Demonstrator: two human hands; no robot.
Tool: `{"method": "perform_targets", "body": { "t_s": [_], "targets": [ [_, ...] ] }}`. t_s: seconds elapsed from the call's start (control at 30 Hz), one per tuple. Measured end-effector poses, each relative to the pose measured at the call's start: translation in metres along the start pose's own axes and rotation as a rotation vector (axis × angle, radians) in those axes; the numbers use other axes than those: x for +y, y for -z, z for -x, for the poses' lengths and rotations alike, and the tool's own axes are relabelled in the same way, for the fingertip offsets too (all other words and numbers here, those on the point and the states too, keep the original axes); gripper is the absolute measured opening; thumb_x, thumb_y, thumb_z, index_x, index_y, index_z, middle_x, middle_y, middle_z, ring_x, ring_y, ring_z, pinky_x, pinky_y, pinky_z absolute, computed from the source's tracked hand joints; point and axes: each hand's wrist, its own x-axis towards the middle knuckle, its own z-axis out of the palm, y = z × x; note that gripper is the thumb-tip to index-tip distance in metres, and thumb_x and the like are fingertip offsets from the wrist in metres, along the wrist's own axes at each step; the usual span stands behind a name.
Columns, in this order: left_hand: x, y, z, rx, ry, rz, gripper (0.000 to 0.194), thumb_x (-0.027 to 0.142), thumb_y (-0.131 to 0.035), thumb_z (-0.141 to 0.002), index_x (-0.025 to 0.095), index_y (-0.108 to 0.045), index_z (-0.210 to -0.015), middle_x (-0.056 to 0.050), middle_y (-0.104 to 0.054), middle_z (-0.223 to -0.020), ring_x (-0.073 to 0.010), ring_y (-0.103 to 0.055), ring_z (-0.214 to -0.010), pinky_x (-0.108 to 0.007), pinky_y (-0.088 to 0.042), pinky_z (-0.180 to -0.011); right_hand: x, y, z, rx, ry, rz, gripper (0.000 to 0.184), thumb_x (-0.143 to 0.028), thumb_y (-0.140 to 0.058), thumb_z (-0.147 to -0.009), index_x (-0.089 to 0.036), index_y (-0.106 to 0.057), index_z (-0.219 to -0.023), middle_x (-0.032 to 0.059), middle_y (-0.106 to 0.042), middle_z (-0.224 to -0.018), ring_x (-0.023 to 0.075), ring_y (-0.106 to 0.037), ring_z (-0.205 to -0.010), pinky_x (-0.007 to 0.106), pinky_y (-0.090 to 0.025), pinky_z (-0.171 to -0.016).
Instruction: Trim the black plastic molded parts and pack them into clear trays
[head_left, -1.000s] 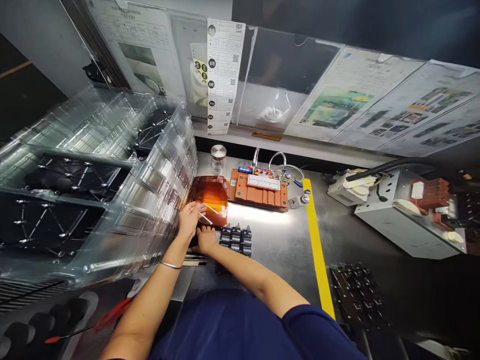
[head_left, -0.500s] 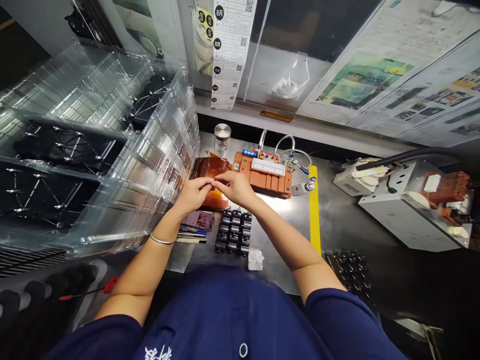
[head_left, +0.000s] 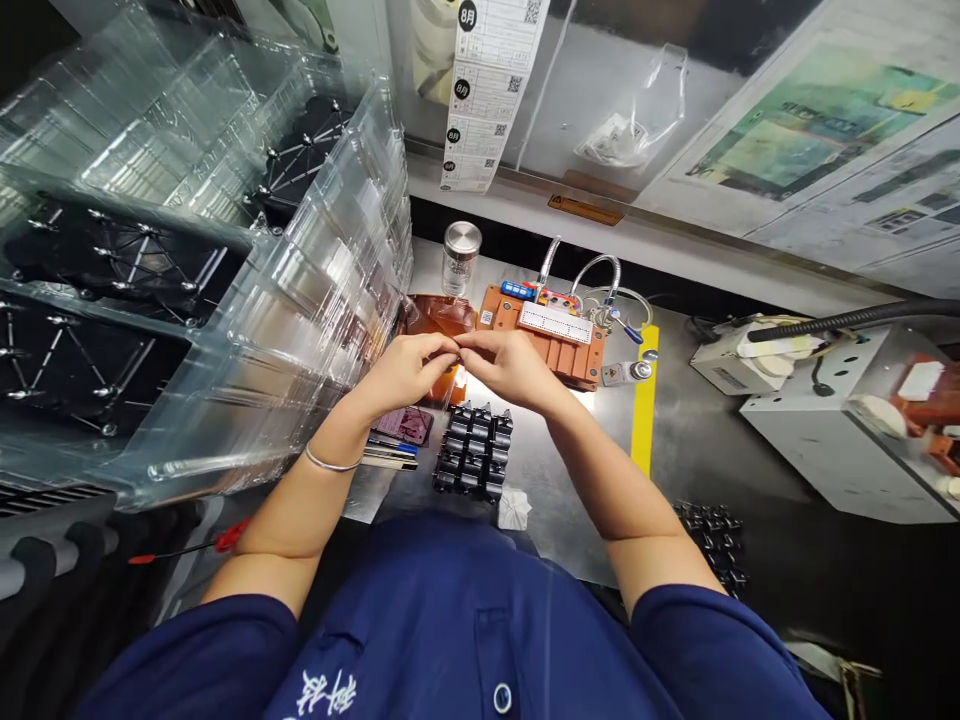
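Observation:
My left hand [head_left: 409, 372] and my right hand [head_left: 514, 370] meet fingertip to fingertip over the bench. Both are closed in a pinch; whatever lies between the fingers is too small to make out. Beneath and behind them lies an amber, see-through film or bag [head_left: 442, 315], partly covered by my hands. Just right of my right hand is an orange-brown fixture block [head_left: 570, 368] with a white perforated strip [head_left: 556, 322] on top. Nearer to me, below my hands, stands a block of black ribbed parts [head_left: 472, 450].
Stacked clear plastic trays [head_left: 330, 250] with black parts rise at the left. A glass jar [head_left: 460, 258] stands behind. Pens [head_left: 390, 455], a white folded piece [head_left: 514, 508] and yellow tape [head_left: 643, 420] lie on the bench. A grey metal box [head_left: 810, 420] is at right.
The camera view has shifted, so the bench things sit a little farther right. My hands stay pinched together and now appear slightly lower against the fixture.

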Motion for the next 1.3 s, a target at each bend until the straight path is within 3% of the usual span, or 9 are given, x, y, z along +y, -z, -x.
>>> {"method": "perform_targets", "body": {
  "t_s": [0.27,0.8,0.97,1.3],
  "targets": [
    [0.000,0.001,-0.003,-0.028,0.030,0.170,0.017,0.020,-0.053,-0.084,0.014,-0.068,-0.085,-0.003,-0.070,-0.077,-0.0136,-0.063,-0.072,-0.026,-0.049,-0.070,0.010,0.003,-0.002,0.004,-0.017,-0.144,0.028,-0.037,-0.060,-0.086,-0.013,-0.074,-0.095,0.0050,-0.072,-0.083,0.0131,-0.064,-0.073,0.024,-0.048,-0.066],
    [0.003,-0.002,0.003,0.088,0.082,0.439,0.016,0.027,-0.058,-0.085,0.013,-0.066,-0.088,-0.004,-0.070,-0.080,-0.0142,-0.067,-0.076,-0.027,-0.054,-0.073,-0.010,0.013,0.003,0.006,0.133,0.052,0.027,-0.024,-0.047,-0.093,-0.018,-0.070,-0.106,0.0042,-0.071,-0.091,0.0142,-0.064,-0.083,0.027,-0.049,-0.077],
    [0.008,-0.004,0.010,0.109,0.063,0.416,0.017,0.028,-0.060,-0.085,0.014,-0.068,-0.090,-0.004,-0.070,-0.081,-0.0142,-0.067,-0.076,-0.026,-0.054,-0.073,-0.017,0.012,0.008,0.041,0.120,0.068,0.025,-0.029,-0.051,-0.091,-0.016,-0.072,-0.097,0.0041,-0.071,-0.084,0.0135,-0.062,-0.075,0.025,-0.048,-0.069],
    [0.023,0.002,0.016,0.125,0.030,0.313,0.020,0.032,-0.061,-0.084,0.015,-0.070,-0.091,-0.004,-0.071,-0.082,-0.0135,-0.066,-0.072,-0.023,-0.054,-0.068,-0.032,0.017,0.016,0.068,0.174,0.092,0.026,-0.027,-0.049,-0.092,-0.017,-0.073,-0.094,0.0032,-0.071,-0.082,0.0123,-0.062,-0.073,0.024,-0.047,-0.067]
  ]
}}
